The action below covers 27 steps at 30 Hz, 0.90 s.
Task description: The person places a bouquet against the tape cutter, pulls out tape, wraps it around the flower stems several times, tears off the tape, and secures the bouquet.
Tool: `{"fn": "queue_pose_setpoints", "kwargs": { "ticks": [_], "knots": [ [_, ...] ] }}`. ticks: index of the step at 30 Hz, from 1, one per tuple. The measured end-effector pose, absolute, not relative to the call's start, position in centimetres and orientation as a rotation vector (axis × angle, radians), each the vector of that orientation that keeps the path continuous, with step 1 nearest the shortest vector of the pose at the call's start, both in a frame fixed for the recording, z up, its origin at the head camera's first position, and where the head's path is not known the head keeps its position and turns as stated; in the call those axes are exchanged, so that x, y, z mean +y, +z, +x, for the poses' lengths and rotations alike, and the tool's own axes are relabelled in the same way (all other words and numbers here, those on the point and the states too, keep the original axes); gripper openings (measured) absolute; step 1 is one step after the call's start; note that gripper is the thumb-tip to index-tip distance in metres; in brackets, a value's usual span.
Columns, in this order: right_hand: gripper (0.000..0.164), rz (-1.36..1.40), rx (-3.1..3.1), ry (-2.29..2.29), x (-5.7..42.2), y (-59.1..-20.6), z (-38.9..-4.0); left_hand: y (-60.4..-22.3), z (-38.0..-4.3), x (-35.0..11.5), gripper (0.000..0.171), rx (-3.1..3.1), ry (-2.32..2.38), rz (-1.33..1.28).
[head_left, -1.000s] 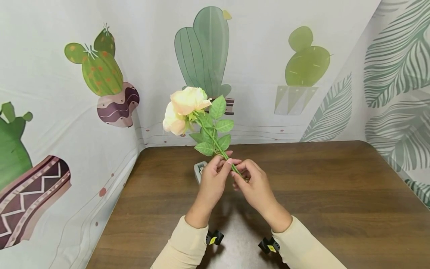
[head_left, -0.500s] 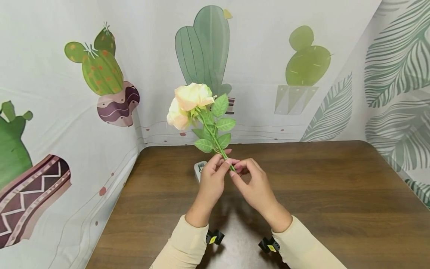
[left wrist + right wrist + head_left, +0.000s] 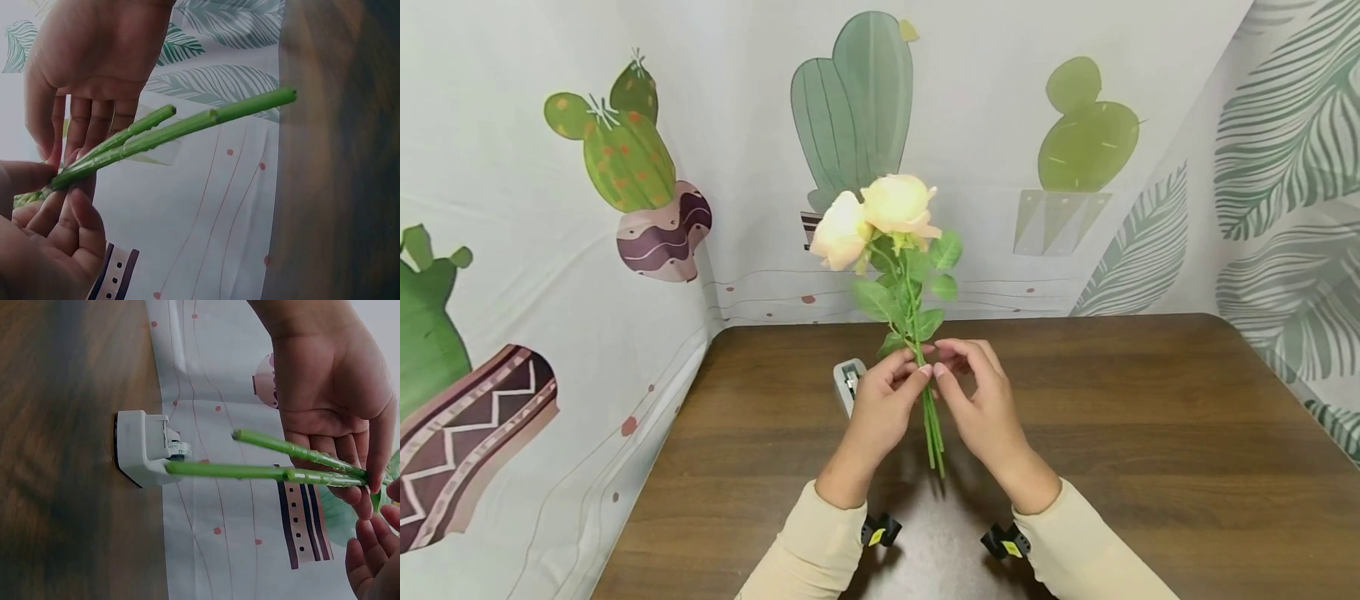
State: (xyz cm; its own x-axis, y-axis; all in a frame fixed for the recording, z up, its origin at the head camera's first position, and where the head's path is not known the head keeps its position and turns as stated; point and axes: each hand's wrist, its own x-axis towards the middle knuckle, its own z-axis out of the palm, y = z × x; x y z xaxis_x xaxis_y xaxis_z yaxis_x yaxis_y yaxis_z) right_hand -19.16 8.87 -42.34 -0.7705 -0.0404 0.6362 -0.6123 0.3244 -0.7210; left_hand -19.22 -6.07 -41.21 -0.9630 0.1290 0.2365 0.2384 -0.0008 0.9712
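Note:
Two cream-pink roses with green leaves stand nearly upright in front of me. My left hand pinches their green stems between thumb and fingers, just below the leaves. The cut ends hang below the hands over the table, spread slightly apart. Close on the right side, my right hand has its fingers loosely bent, thumb tip right beside the stems and a gap between thumb and index finger. In the right wrist view, the left hand grips the stems, and the right fingertips lie just off them.
A small light-grey device with a slot on top sits on the brown wooden table, partly behind the left hand. A cactus-print cloth hangs behind the table. Black wrist cameras sit at both cuffs.
The roses have swung from leaning left to nearly upright and shifted right. More stem shows below the hands. My right hand has moved slightly right and loosened from the lower stems.

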Motion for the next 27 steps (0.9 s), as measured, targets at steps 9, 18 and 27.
{"fn": "queue_pose_setpoints", "kwargs": {
  "ticks": [9,18,27],
  "knots": [
    [0.029,0.523,-2.083,1.564,9.9,-42.0,-19.8,-41.3,-18.9,-5.9,0.015,-2.397,-1.981,-0.47],
    [0.027,0.364,-2.209,1.719,11.0,-41.3,-20.1,-41.8,-18.8,-5.5,0.014,-2.524,-1.887,-0.61],
    [0.022,0.323,-2.25,1.776,11.5,-41.5,-20.6,-42.1,-18.8,-5.3,0.013,-2.613,-1.784,-0.663]
  ]
}}
